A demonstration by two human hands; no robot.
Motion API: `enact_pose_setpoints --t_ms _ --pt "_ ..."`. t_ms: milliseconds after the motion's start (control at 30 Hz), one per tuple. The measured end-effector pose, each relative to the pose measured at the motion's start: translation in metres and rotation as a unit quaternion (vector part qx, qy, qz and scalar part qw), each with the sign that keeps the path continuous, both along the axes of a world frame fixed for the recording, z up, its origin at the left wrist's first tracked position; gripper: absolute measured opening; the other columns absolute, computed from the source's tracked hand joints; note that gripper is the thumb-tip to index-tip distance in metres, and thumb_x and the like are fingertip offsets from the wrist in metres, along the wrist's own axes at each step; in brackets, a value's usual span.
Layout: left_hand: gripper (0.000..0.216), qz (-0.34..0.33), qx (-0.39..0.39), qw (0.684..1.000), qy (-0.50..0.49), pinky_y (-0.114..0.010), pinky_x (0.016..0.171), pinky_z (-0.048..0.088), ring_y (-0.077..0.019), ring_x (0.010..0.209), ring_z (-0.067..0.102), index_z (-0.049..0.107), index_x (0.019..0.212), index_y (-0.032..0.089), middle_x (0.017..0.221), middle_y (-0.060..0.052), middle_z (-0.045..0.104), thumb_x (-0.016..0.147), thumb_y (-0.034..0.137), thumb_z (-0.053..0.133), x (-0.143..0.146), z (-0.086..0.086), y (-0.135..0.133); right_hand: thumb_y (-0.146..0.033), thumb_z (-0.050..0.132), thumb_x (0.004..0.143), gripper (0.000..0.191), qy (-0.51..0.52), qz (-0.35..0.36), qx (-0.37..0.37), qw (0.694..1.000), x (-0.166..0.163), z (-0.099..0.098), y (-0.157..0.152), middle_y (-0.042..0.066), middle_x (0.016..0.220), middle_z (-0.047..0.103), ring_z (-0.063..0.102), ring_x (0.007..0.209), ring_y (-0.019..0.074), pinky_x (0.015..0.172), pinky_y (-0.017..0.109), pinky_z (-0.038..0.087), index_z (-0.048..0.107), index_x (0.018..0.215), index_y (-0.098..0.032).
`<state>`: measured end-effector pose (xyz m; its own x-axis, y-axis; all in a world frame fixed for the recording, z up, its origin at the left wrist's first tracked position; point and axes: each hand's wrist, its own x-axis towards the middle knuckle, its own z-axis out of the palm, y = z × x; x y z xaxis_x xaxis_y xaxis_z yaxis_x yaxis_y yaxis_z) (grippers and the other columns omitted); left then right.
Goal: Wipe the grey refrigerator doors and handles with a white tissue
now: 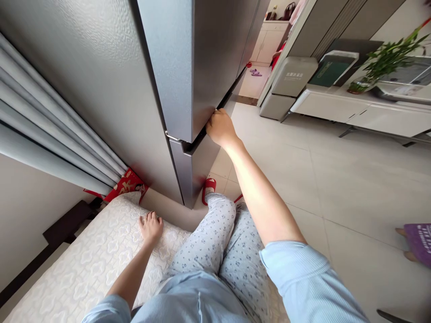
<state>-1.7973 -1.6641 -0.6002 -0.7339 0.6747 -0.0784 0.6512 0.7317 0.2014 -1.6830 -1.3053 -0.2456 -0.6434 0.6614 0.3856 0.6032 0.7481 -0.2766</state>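
A tall grey refrigerator stands right in front of me. My right hand reaches out to the gap under its upper door, fingers curled into the groove at the door's bottom edge. The lower door sits just beneath that hand. My left hand rests on a white quilted cushion that I sit on, fingers bent and pressing down on the fabric. My legs in patterned trousers stretch toward the refrigerator, with a red slipper at its foot.
Grey curtains hang at the left, a red packet lies below them. A low white cabinet with a potted plant and a grey bin stand at the right. A purple stool sits on the tiled floor.
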Motion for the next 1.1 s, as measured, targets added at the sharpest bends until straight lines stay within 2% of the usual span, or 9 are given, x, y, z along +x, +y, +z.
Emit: enact_pose_setpoints --t_ms 167,567,800,933,1100 --pt "0.043 0.003 -0.007 1.000 -0.006 -0.057 0.130 0.014 -0.0320 0.138 0.055 0.069 0.125 0.011 0.139 -0.019 0.067 0.097 0.026 0.039 0.001 0.003 0.001 -0.017 0.033 0.102 0.039 0.019 -0.002 0.013 1.000 -0.001 -0.006 -0.014 0.017 0.104 0.070 0.057 0.118 0.0353 0.106 0.054 0.055 0.070 0.088 -0.016" --pt "0.042 0.001 -0.020 1.000 -0.010 -0.057 0.130 0.014 -0.0315 0.139 0.054 0.069 0.124 0.011 0.138 -0.019 0.067 0.098 0.025 0.038 0.002 0.009 0.002 -0.024 0.032 0.106 0.041 0.038 0.025 -0.005 0.999 0.001 -0.006 -0.042 0.016 0.103 0.070 0.056 0.120 0.0359 0.104 0.055 0.056 0.072 0.095 -0.017" --pt "0.045 0.002 -0.015 1.000 -0.016 -0.058 0.130 0.014 -0.0322 0.139 0.054 0.068 0.128 0.009 0.139 -0.020 0.066 0.098 0.025 0.038 0.001 0.008 0.002 -0.015 0.035 0.103 0.040 -0.002 0.024 0.005 1.000 0.003 0.000 -0.062 0.017 0.098 0.069 0.058 0.115 0.0344 0.101 0.051 0.056 0.069 0.083 -0.019" --pt "0.044 0.000 -0.013 1.000 -0.015 -0.057 0.130 0.013 -0.0316 0.139 0.054 0.068 0.126 0.010 0.139 -0.019 0.066 0.098 0.025 0.038 0.001 0.006 0.001 -0.015 0.033 0.104 0.042 0.004 0.033 0.032 0.999 0.004 -0.002 -0.068 0.016 0.100 0.071 0.058 0.115 0.0328 0.099 0.047 0.056 0.071 0.086 -0.020" --pt "0.041 0.009 -0.019 1.000 -0.008 -0.057 0.131 0.013 -0.0297 0.140 0.053 0.068 0.126 0.011 0.140 -0.017 0.067 0.098 0.024 0.041 0.001 0.004 0.002 -0.012 0.031 0.104 0.045 0.019 0.062 0.092 0.994 0.003 -0.011 -0.069 0.014 0.088 0.067 0.061 0.098 0.0291 0.094 0.044 0.056 0.067 0.078 -0.018"
